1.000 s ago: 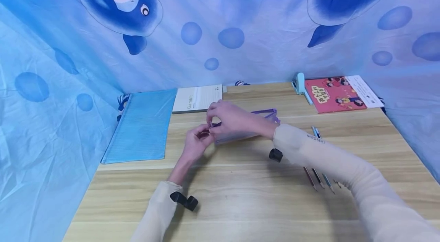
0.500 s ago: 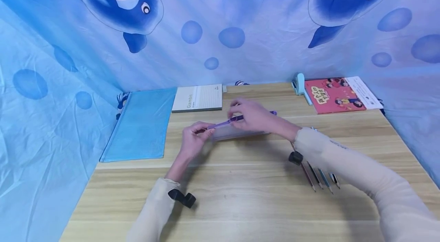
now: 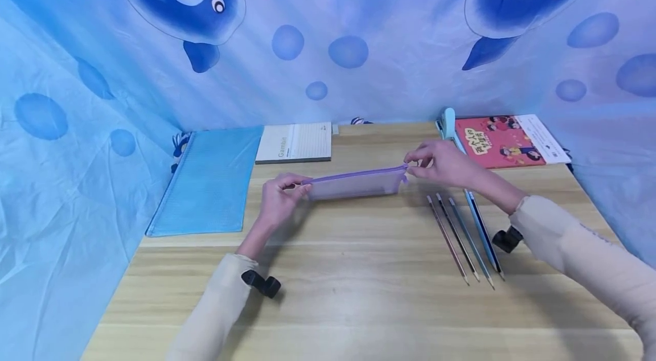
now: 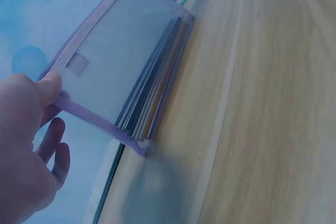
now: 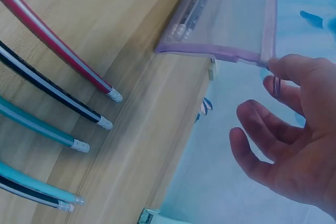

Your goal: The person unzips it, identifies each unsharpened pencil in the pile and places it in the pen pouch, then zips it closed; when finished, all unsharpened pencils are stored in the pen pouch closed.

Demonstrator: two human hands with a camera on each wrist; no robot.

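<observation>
A translucent pencil pouch with purple edging (image 3: 353,185) is held up between both hands, its zip edge on top and drawn straight. My left hand (image 3: 279,199) pinches the pouch's left top corner between thumb and finger. At the opposite end my right hand (image 3: 443,164) pinches the zip pull (image 5: 276,85), the other fingers loosely bent. Several pencils (image 4: 155,85) lie along the pouch's bottom, seen through its wall in the left wrist view. More striped pencils (image 3: 456,238) with eraser ends lie on the table below my right hand.
A blue mesh folder (image 3: 205,184) lies at the left, beside a white notebook (image 3: 294,143). At the back right are a light blue stapler (image 3: 448,122) and a red booklet (image 3: 499,142). A blue dolphin-print curtain (image 3: 318,25) hangs behind the wooden table (image 3: 348,292).
My right hand has travelled rightward along the pouch's top edge, from beside my left hand to the far end. The gaping top edges now lie together in one line. My left hand keeps its pinch.
</observation>
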